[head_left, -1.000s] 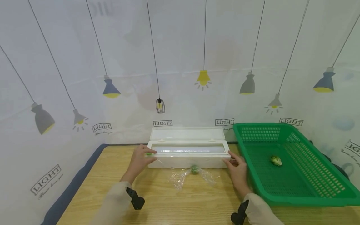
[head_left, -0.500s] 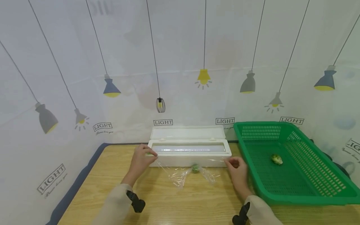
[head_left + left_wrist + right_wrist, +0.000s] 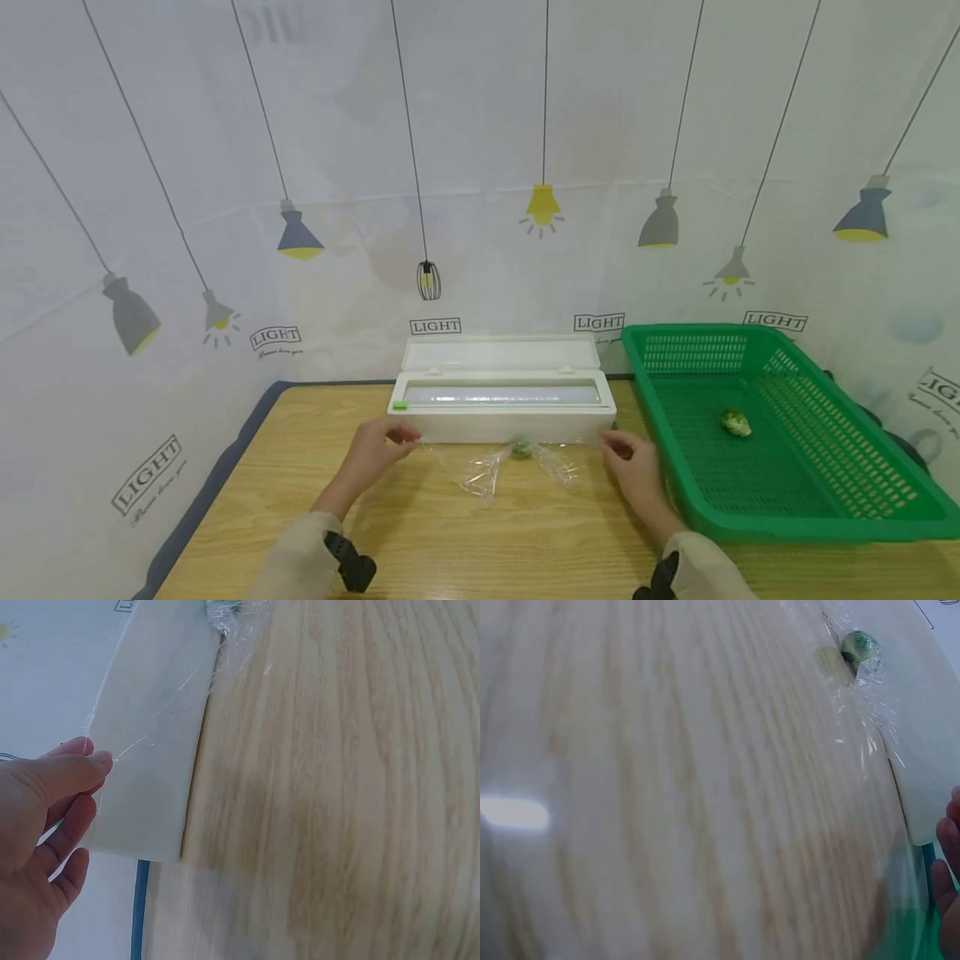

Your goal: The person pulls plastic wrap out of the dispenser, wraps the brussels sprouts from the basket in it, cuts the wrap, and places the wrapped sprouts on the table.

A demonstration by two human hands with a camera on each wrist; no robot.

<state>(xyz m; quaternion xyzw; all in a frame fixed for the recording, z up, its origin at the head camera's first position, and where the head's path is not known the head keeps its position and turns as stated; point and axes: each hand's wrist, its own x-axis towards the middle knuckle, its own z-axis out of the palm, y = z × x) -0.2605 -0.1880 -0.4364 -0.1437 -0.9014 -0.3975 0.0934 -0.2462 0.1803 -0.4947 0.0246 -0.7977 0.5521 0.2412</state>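
Thumb and forefinger of the left hand [image 3: 371, 457] pinch one corner of clear plastic wrap [image 3: 161, 712], in front of the left end of a white cling film dispenser [image 3: 495, 428]. At its right end, the right hand [image 3: 636, 473] pinches the wrap's other corner; only a few fingers [image 3: 949, 836] show at the edge of the right wrist view. A small Brussels sprout [image 3: 521, 449] lies on the bunched part of the wrap, close against the dispenser's front. The dispenser's lid [image 3: 501, 353] is raised, with the film roll [image 3: 502, 395] inside.
A green slide cutter [image 3: 401, 405] sits at the left of the dispenser's rail. To the right stands a green plastic basket [image 3: 795, 529] with another Brussels sprout [image 3: 736, 422] in it. Behind the wooden table [image 3: 465, 554] is a printed wall sheet [image 3: 480, 150].
Both hands have come down and toward the person, off the dispenser's top edge, drawing the wrap's edge with them. The green slide cutter at the left is now uncovered.
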